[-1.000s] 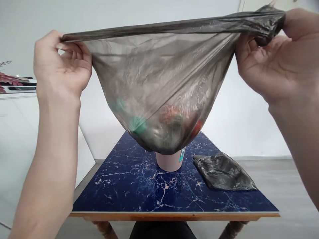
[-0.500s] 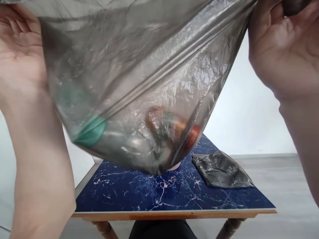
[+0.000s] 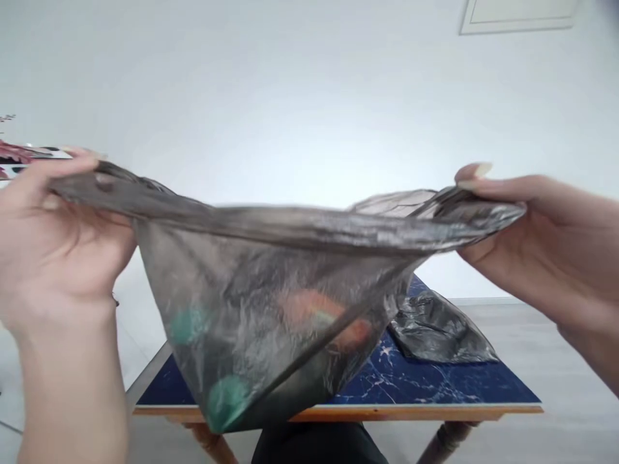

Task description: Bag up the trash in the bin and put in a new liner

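A thin, see-through dark plastic bag [image 3: 271, 277] hangs stretched between my two hands, in front of the table. My left hand [image 3: 72, 219] pinches one end of its folded rim, and my right hand [image 3: 527, 225] grips the other end between thumb and fingers. Through the film show blurred contents: a green piece [image 3: 227, 399] in the lower left corner, another green piece [image 3: 188, 323] above it, and an orange-red shape [image 3: 324, 316] towards the right. What kind of things these are I cannot make out.
A second dark plastic bag [image 3: 440, 332] lies flat on the right of the blue marble-patterned table [image 3: 377, 380], whose front edge is wooden. A white wall [image 3: 300, 109] stands behind. Something pink, black and white [image 3: 29, 154] shows at the far left.
The bag's rim and both hands have come down from the top of the view to mid-height. The bag's bottom now hangs below the table's front edge, and its contents have shifted.
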Demonstrator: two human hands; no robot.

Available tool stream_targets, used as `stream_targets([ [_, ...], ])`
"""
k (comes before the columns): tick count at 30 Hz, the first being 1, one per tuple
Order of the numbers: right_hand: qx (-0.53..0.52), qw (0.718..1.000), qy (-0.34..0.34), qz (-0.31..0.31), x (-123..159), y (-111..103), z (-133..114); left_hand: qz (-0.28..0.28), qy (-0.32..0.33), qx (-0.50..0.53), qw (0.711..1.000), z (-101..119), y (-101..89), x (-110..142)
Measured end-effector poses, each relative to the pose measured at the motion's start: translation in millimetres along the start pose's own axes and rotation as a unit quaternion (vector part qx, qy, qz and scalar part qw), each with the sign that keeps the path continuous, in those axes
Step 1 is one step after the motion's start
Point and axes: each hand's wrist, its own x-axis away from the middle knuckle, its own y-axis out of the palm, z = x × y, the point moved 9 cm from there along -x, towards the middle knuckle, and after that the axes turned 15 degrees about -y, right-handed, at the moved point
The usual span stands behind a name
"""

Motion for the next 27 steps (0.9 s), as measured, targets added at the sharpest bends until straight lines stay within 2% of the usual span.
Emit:
stream_targets([
  [2, 0.038, 0.999, 0.028, -0.021, 7, -5, 14, -0.024, -0.023, 0.053, 0.998, -12, -3.0, 8],
  [3, 0.058, 0.997, 0.037, -0.029, 9, -8, 21, -0.017, -0.043, 0.070, 0.996, -19, -6.1, 10],
  [6, 0.110, 0.993, 0.033, -0.034, 12, -22, 35, 0.040, -0.093, 0.072, 0.992, -39, -19.0, 18],
  [9, 0.176, 0.984, 0.014, -0.031, 13, -39, 44, 0.065, -0.127, 0.051, 0.988, -55, -28.3, 26],
  [12, 0.256, 0.964, 0.022, -0.063, 17, -51, 53, 0.078, -0.138, -0.008, 0.987, -63, -41.1, 33],
  [15, 0.328, 0.938, 0.042, -0.100, 25, -60, 58, 0.065, -0.133, -0.104, 0.983, -65, -56.2, 36],
  [17, 0.372, 0.920, 0.061, -0.104, 30, -70, 58, 0.063, -0.138, -0.163, 0.975, -66, -69.6, 36],
  [20, 0.444, 0.884, 0.098, -0.110, 34, -91, 59, 0.057, -0.137, -0.229, 0.962, -66, -87.3, 36],
  [23, 0.503, 0.843, 0.117, -0.151, 35, -106, 63, 0.058, -0.138, -0.283, 0.947, -65, -100.5, 39],
  [25, 0.522, 0.830, 0.111, -0.165, 36, -112, 63, 0.065, -0.142, -0.317, 0.936, -65, -107.6, 41],
  [27, 0.526, 0.829, 0.098, -0.162, 39, -115, 61, 0.061, -0.147, -0.342, 0.926, -67, -111.2, 44],
])
